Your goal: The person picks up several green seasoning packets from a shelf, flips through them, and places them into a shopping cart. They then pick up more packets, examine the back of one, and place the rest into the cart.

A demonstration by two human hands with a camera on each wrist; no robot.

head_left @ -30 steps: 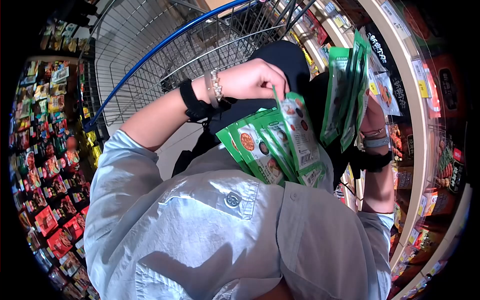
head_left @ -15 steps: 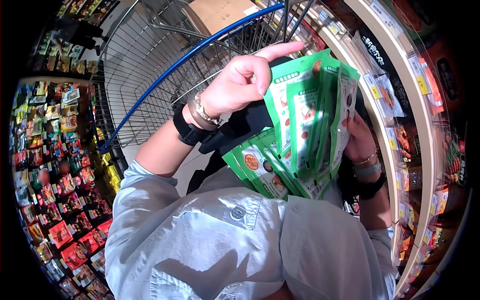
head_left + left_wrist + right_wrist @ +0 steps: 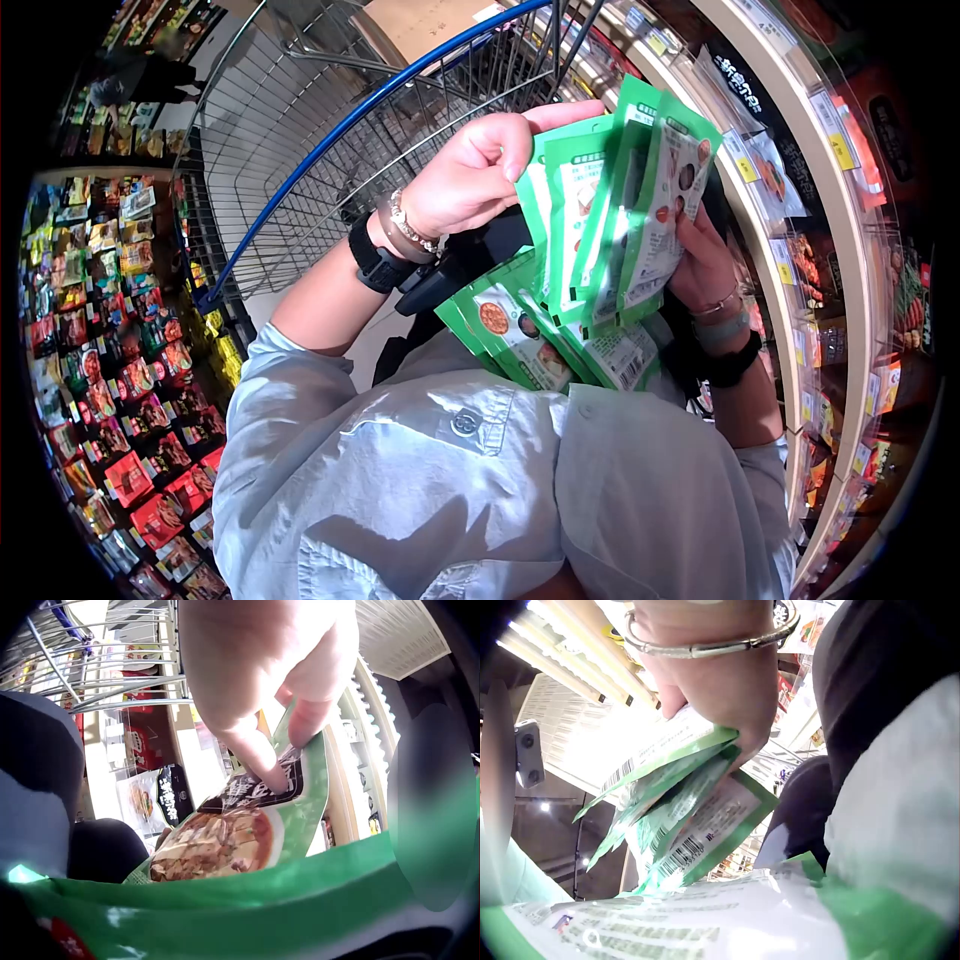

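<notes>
Several green packets (image 3: 580, 200) are fanned out between the two hands in the head view. My left hand (image 3: 475, 170) pinches the top edge of the leftmost ones, its index finger stretched out. Around the right side of the fan, my right hand (image 3: 705, 262) grips the packets with its thumb on the front one. In the left wrist view, the left hand (image 3: 262, 682) pinches a packet (image 3: 232, 840) with a food picture. Barcoded backs of packets (image 3: 682, 817) hang from the right hand (image 3: 720, 690). More green packets (image 3: 525, 330) lie on the lap against the shirt.
A wire shopping cart (image 3: 300, 140) with a blue handle stands ahead, with a cardboard box (image 3: 425, 30) beyond it. Price-tagged shelves (image 3: 785, 200) run close along the right. At the left is a display of packaged goods (image 3: 110, 350), and a person in dark clothes (image 3: 145, 80) is farther off.
The right hand's packets have come across to the left hand, which has let go of a lap packet and now pinches the fan. Over the last half second, the fan has shifted slightly.
</notes>
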